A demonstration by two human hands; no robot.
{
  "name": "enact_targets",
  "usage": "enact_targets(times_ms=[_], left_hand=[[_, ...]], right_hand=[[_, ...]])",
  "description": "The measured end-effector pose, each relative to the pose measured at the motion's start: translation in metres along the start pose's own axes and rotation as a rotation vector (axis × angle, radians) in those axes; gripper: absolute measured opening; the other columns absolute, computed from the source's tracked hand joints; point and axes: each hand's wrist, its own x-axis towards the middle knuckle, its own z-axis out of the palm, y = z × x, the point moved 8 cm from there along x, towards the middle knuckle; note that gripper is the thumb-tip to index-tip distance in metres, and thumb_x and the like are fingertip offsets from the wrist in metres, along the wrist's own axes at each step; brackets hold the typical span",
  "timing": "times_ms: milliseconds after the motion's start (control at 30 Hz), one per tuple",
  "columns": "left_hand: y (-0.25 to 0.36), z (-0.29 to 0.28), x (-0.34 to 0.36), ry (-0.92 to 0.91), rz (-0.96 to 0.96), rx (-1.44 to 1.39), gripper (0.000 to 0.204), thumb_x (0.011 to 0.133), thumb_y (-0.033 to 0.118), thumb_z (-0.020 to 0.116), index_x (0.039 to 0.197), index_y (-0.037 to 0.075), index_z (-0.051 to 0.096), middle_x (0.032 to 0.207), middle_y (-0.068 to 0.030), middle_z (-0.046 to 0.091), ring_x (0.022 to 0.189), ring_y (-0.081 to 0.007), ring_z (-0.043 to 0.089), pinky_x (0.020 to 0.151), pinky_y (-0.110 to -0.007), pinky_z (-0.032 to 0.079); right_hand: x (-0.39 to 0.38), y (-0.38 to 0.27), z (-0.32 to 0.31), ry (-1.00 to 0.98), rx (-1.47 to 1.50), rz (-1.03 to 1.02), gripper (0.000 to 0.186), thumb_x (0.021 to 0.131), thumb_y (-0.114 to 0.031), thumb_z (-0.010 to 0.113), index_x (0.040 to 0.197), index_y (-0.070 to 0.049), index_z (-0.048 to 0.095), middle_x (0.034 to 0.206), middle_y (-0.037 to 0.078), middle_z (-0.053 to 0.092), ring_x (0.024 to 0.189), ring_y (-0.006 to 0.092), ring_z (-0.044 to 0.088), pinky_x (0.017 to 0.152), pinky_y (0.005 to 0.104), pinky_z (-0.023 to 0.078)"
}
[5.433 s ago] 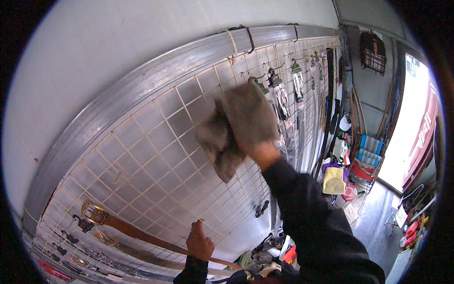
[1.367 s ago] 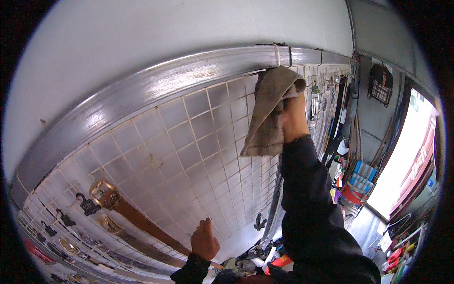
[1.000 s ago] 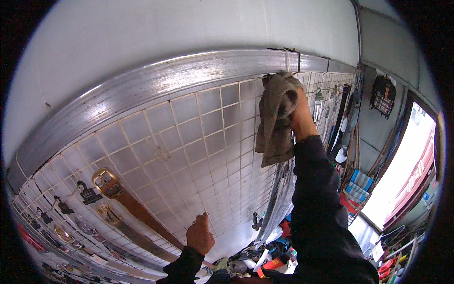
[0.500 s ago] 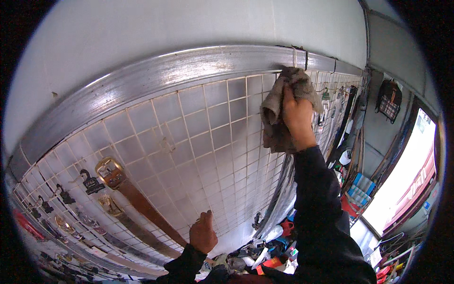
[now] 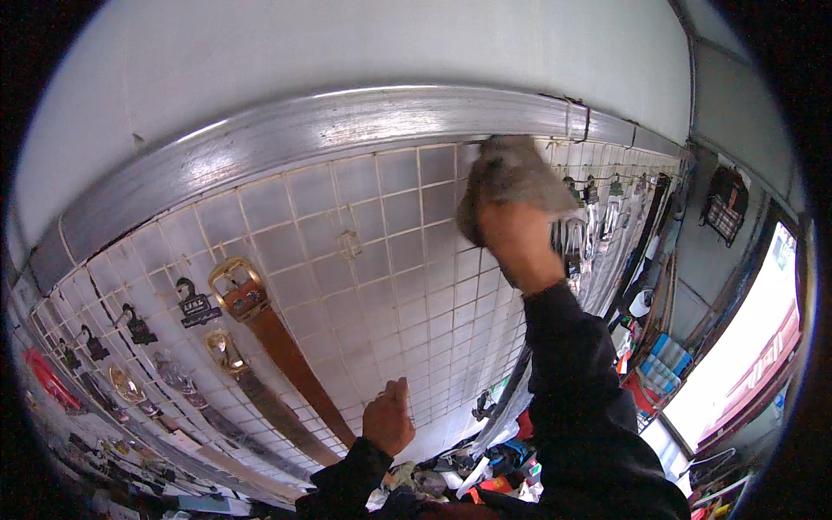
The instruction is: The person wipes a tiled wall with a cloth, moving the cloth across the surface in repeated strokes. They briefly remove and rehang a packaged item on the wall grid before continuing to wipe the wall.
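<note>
My right hand [image 5: 524, 238] grips a crumpled grey-brown cloth [image 5: 511, 169] and presses it near the top of a white wire grid [image 5: 394, 217], just under a silver metal rail [image 5: 364, 117]. The cloth is smeared by motion. Low in front of the grid is my left hand [image 5: 390, 419], with nothing seen in it and a finger or two stretched upward. I cannot tell whether it touches the wires. To its left hangs a brown leather belt [image 5: 290, 351] with a gold buckle, next to a second, darker belt [image 5: 277, 412].
More belts and black hanger clips [image 5: 198, 305] line the grid's left side. Further buckles [image 5: 611, 204] hang at the right. A backpack [image 5: 724, 204] hangs on the wall near a bright doorway [image 5: 763, 321]. Mixed goods [image 5: 498, 472] lie piled below the grid.
My right hand has moved the cloth a little left and down along the grid, uncovering buckles behind it. My left hand has shifted slightly right. The view has turned a little.
</note>
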Motion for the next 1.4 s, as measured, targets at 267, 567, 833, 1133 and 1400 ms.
enact_targets(times_ms=[267, 567, 833, 1133, 1400], left_hand=[[0.005, -0.008, 0.0, 0.041, 0.037, 0.009, 0.066, 0.071, 0.004, 0.066, 0.133, -0.002, 0.043, 0.11, -0.0186, 0.055, 0.088, -0.0366, 0.064, 0.072, -0.045, 0.054], [-0.002, 0.001, 0.0, -0.045, -0.03, -0.052, 0.066, 0.071, 0.003, 0.066, 0.133, -0.003, 0.044, 0.111, -0.02, 0.055, 0.091, -0.0381, 0.063, 0.075, -0.045, 0.054], [-0.004, 0.0, 0.003, -0.045, -0.026, -0.067, 0.064, 0.071, 0.002, 0.066, 0.131, -0.003, 0.044, 0.109, -0.0199, 0.055, 0.091, -0.0381, 0.063, 0.074, -0.047, 0.054], [-0.008, 0.006, 0.003, -0.034, 0.024, -0.013, 0.066, 0.073, 0.003, 0.066, 0.134, -0.004, 0.041, 0.11, -0.0234, 0.056, 0.091, -0.0402, 0.063, 0.074, -0.048, 0.054], [-0.006, 0.009, 0.003, -0.062, -0.002, 0.007, 0.067, 0.073, 0.003, 0.066, 0.134, -0.004, 0.041, 0.11, -0.0219, 0.055, 0.087, -0.0387, 0.064, 0.072, -0.047, 0.054]], right_hand=[[-0.007, -0.103, 0.009, -0.048, 0.257, -0.369, 0.048, 0.076, -0.014, 0.064, 0.124, -0.012, 0.062, 0.127, 0.016, 0.062, 0.122, 0.0358, 0.056, 0.1, 0.0492, 0.048], [-0.007, 0.035, -0.031, 0.15, -0.019, -0.243, 0.034, 0.084, -0.017, 0.063, 0.117, -0.01, 0.068, 0.108, 0.014, 0.07, 0.101, 0.0366, 0.065, 0.09, 0.0489, 0.05], [-0.009, 0.049, -0.003, 0.213, -0.02, 0.182, 0.033, 0.085, -0.016, 0.063, 0.117, -0.005, 0.066, 0.112, 0.02, 0.066, 0.106, 0.0417, 0.061, 0.093, 0.0487, 0.048], [-0.014, -0.033, 0.003, 0.052, 0.067, -0.122, 0.026, 0.085, -0.018, 0.064, 0.109, -0.009, 0.07, 0.107, 0.017, 0.068, 0.098, 0.0408, 0.063, 0.083, 0.0507, 0.05], [-0.005, -0.088, 0.013, -0.047, 0.704, -0.315, 0.059, 0.081, -0.012, 0.073, 0.136, -0.008, 0.054, 0.141, 0.018, 0.051, 0.131, 0.0351, 0.049, 0.107, 0.0407, 0.043]])
